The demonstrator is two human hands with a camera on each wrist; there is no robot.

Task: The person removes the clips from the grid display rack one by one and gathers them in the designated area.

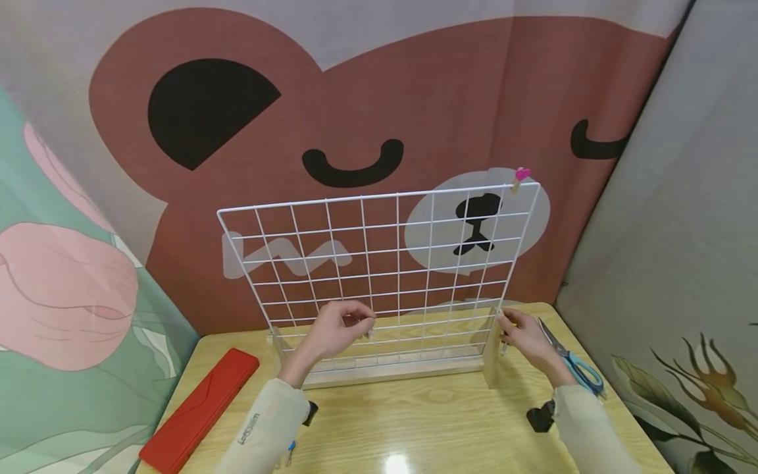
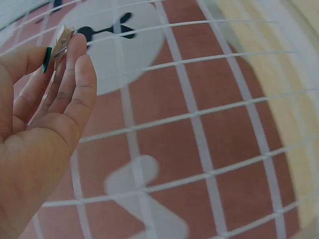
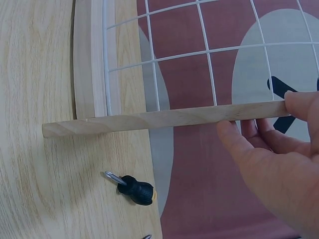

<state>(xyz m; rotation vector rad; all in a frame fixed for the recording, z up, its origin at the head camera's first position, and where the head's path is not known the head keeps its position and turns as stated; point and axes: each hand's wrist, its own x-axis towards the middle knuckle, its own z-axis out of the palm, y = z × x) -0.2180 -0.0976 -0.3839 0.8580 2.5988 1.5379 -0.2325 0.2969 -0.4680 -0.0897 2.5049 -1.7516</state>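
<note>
A white wire grid panel (image 1: 362, 197) stands upright in a wooden stand (image 1: 403, 375) on the table. In front of the grid's lower middle, my left hand (image 1: 331, 332) pinches a small wooden clothespin (image 2: 60, 46) between thumb and fingers. My right hand (image 1: 526, 337) grips the upper end of the stand's right side post (image 3: 164, 118), thumb on one side and fingers on the other. Another clothespin, topped with a pink heart (image 1: 522, 174), is clipped to the grid's top right corner.
A long red case (image 1: 201, 411) lies on the left of the table. Scissors with blue handles (image 1: 583, 374) lie on the right, and a short black screwdriver (image 3: 137, 191) lies beside the right post. Near the front is a small blue-topped item (image 1: 291, 449). A patterned curtain hangs behind.
</note>
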